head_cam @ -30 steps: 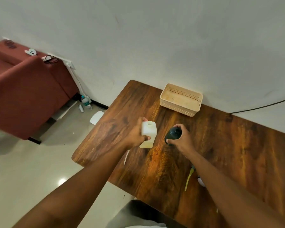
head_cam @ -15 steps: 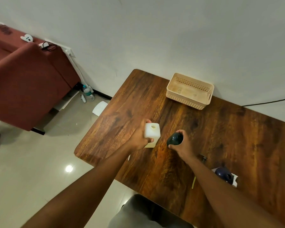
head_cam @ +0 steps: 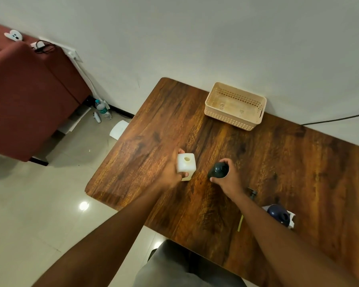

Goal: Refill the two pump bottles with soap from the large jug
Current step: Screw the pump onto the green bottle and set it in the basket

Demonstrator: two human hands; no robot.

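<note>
1. The white square bottle (head_cam: 186, 167) is now standing level on the desk (head_cam: 298, 162) near its left edge, its round open mouth facing straight up; 1 second ago it was leaning with its mouth turned toward the wall.
2. The left hand (head_cam: 172, 172) is still wrapping it, thumb on the near face and fingers showing behind the far face.
3. The dark bottle (head_cam: 218, 170) is staying just beside it to the right, the 2 not touching, and the right hand (head_cam: 226, 179) is keeping its fingers curled around the neck and shoulder.
4. Judging from this, both pump bottles are open and lined up, ready for pouring; I cannot tell how full either is.
5. The jug (head_cam: 279, 216), dark blue with white beneath it, is coming into sight near the front edge, well apart from both hands, so neither hand is free for it yet.
6. A dark pump head (head_cam: 252, 193) is lying between the right wrist and the jug.
7. The beige basket (head_cam: 234, 105) is sitting at the back edge against the wall.
</note>
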